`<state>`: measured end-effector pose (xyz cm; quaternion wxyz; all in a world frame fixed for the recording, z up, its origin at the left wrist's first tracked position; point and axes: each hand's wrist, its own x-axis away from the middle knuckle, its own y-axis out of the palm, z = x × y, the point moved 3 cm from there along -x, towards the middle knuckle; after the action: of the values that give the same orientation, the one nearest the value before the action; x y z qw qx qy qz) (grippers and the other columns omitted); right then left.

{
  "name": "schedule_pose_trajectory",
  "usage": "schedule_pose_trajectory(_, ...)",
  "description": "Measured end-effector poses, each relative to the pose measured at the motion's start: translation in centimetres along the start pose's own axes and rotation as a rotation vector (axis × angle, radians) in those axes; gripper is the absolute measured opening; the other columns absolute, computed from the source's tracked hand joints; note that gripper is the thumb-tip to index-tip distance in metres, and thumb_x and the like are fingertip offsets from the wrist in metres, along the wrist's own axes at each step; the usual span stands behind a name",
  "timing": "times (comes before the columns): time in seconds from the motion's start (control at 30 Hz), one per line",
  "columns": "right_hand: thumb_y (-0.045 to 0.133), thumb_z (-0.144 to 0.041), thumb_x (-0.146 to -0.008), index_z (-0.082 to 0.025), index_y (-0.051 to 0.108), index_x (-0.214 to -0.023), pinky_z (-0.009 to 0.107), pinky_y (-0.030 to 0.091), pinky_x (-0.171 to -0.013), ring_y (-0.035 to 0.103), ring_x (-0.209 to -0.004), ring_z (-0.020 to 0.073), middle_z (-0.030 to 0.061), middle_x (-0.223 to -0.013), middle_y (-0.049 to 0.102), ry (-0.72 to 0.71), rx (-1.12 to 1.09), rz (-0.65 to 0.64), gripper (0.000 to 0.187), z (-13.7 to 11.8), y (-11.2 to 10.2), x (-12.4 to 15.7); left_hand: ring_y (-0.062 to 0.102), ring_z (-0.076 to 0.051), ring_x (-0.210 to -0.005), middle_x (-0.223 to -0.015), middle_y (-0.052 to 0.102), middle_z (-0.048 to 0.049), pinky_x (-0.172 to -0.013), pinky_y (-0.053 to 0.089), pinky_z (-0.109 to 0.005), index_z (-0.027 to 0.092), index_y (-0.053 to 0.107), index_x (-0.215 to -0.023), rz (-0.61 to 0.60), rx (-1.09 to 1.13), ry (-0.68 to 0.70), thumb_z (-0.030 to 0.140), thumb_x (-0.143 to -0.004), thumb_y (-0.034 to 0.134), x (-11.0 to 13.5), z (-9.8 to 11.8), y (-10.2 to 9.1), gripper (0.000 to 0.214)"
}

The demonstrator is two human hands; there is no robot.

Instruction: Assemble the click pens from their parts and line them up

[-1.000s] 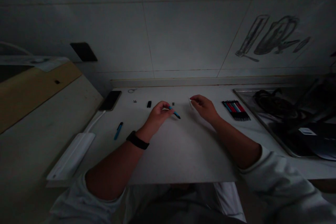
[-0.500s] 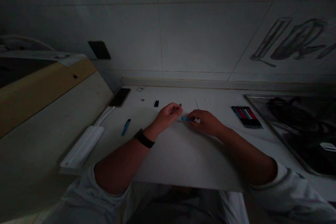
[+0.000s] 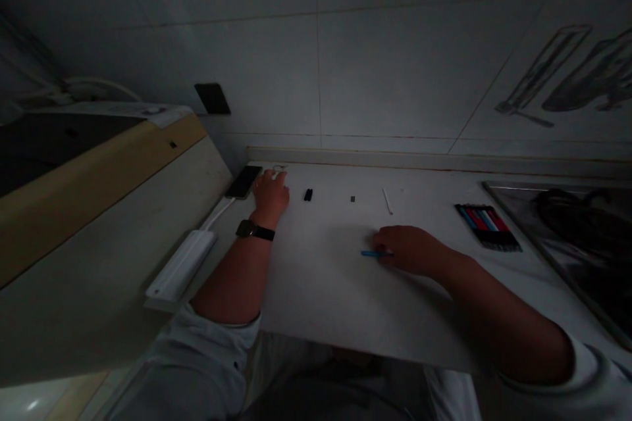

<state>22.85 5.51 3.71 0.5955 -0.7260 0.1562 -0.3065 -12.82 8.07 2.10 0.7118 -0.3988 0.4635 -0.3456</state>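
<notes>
My right hand (image 3: pixel 405 250) is closed around a slim blue pen barrel (image 3: pixel 369 253), held low over the white counter; its left end sticks out past the fingertips. Over at the back left, my left hand (image 3: pixel 271 194) reaches down to the counter with its fingers apart, beside a black phone (image 3: pixel 243 182). Just past those fingers lies a thin ring-shaped item (image 3: pixel 280 168). Whatever is under the left palm is hidden. Between the hands lie two small black pieces (image 3: pixel 308 195), a pair of tiny dark pieces (image 3: pixel 352 198) and a thin white stick (image 3: pixel 388 200).
A pack of coloured pens (image 3: pixel 488 227) lies at the right, beside a metal-rimmed tray or sink (image 3: pixel 538 263) with dark things in it. At the left, a white power strip (image 3: pixel 181 266) with a cable lies against a slanted panel (image 3: pixel 148 223). A tiled wall closes off the back.
My left hand has moved away from the right one, leftward to the back of the counter. The right hand has come nearer to me with the blue barrel. The view has shifted slightly.
</notes>
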Motion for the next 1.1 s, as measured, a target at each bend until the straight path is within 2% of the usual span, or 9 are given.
schedule_pose_trajectory(0.17, 0.073, -0.051, -0.089, -0.028, 0.073, -0.118, 0.038, 0.053, -0.079, 0.071, -0.094, 0.0279, 0.0105, -0.111, 0.073, -0.066, -0.149, 0.184, 0.037, 0.7, -0.1, -0.1, 0.043, -0.043, -0.136, -0.148, 0.052, -0.0202, -0.110, 0.031, -0.062, 0.023, 0.073, -0.126, -0.037, -0.057, -0.013, 0.021, -0.091, 0.060, 0.1, -0.8, 1.5, 0.037)
schedule_pose_trajectory(0.33, 0.069, -0.055, -0.092, -0.029, 0.073, -0.120, 0.041, 0.054, -0.086, 0.070, -0.101, 0.0287, 0.0103, -0.116, 0.072, -0.112, -0.215, 0.319, 0.038, 0.5, -1.0, -0.4, 0.040, -0.043, -0.139, -0.146, 0.052, -0.0182, -0.112, 0.024, -0.064, 0.024, 0.078, -0.109, -0.044, 0.058, -0.030, 0.017, -0.089, 0.062, -0.3, -1.5, 2.1, 0.027)
schedule_pose_trajectory(0.43, 0.066, -0.052, -0.095, -0.028, 0.073, -0.119, 0.042, 0.054, -0.091, 0.069, -0.106, 0.0288, 0.0105, -0.118, 0.071, -0.141, -0.214, 0.360, 0.035, 0.4, -1.2, -0.6, 0.045, -0.041, -0.134, -0.141, 0.055, -0.0171, -0.113, 0.027, -0.060, 0.021, 0.078, -0.096, 0.000, 0.134, -0.007, 0.016, -0.089, 0.064, -0.7, -1.4, 1.8, 0.016)
schedule_pose_trajectory(0.57, 0.062, -0.045, -0.099, -0.024, 0.072, -0.119, 0.040, 0.054, -0.091, 0.068, -0.103, 0.0259, 0.0108, -0.114, 0.072, -0.173, -0.225, 0.447, 0.031, 0.8, -1.3, -1.1, 0.056, -0.031, -0.118, -0.122, 0.064, -0.0140, -0.107, 0.039, -0.047, 0.021, 0.074, -0.095, 0.084, 0.411, 0.079, 0.023, -0.091, 0.068, -1.1, 0.3, 1.3, 0.008)
schedule_pose_trajectory(0.63, 0.060, -0.041, -0.100, -0.023, 0.072, -0.119, 0.038, 0.054, -0.089, 0.069, -0.099, 0.0244, 0.0104, -0.109, 0.072, -0.168, -0.237, 0.475, 0.029, 1.0, -1.3, -2.0, 0.061, -0.024, -0.101, -0.108, 0.067, -0.0104, -0.094, 0.047, -0.039, 0.020, 0.072, -0.096, 0.069, 0.657, 0.045, 0.027, -0.092, 0.068, -1.1, 1.5, 1.3, 0.008)
schedule_pose_trajectory(0.73, 0.059, -0.036, -0.100, -0.023, 0.072, -0.120, 0.039, 0.053, -0.090, 0.068, -0.103, 0.0255, 0.0109, -0.108, 0.073, -0.183, -0.205, 0.464, 0.028, 0.8, -1.5, -4.5, 0.059, -0.016, -0.076, -0.092, 0.067, -0.0056, -0.068, 0.048, -0.028, 0.020, 0.069, -0.094, -0.025, 1.041, -0.118, 0.031, -0.090, 0.070, -0.5, 3.1, 1.7, 0.012)
schedule_pose_trajectory(0.8, 0.059, -0.033, -0.100, -0.022, 0.072, -0.124, 0.040, 0.051, -0.095, 0.066, -0.110, 0.0273, 0.0129, -0.116, 0.072, -0.209, -0.130, 0.429, 0.030, 0.2, -1.8, -6.9, 0.057, -0.013, -0.069, -0.090, 0.066, -0.0041, -0.059, 0.044, -0.024, 0.020, 0.067, -0.093, -0.055, 1.233, -0.205, 0.034, -0.087, 0.073, 0.0, 3.8, 1.7, 0.016)
schedule_pose_trajectory(0.97, 0.056, -0.029, -0.100, -0.021, 0.064, -0.141, 0.039, 0.049, -0.094, 0.065, -0.112, 0.0292, 0.0156, -0.126, 0.069, -0.164, 0.101, 0.352, 0.042, -1.4, -2.5, -13.9, 0.047, -0.007, -0.058, -0.091, 0.061, -0.0019, -0.046, 0.029, -0.019, 0.020, 0.064, -0.093, -0.095, 1.509, -0.338, 0.041, -0.082, 0.079, 0.8, 4.1, 1.1, 0.028)
schedule_pose_trajectory(1.1, 0.053, -0.027, -0.102, -0.027, 0.056, -0.150, 0.036, 0.048, -0.088, 0.065, -0.109, 0.0282, 0.0147, -0.128, 0.067, -0.126, 0.199, 0.318, 0.049, -2.3, -3.1, -17.7, 0.045, -0.005, -0.055, -0.090, 0.060, -0.0006, -0.044, 0.024, -0.018, 0.021, 0.061, -0.094, -0.109, 1.637, -0.453, 0.042, -0.080, 0.081, 0.8, 3.7, 0.8, 0.032)
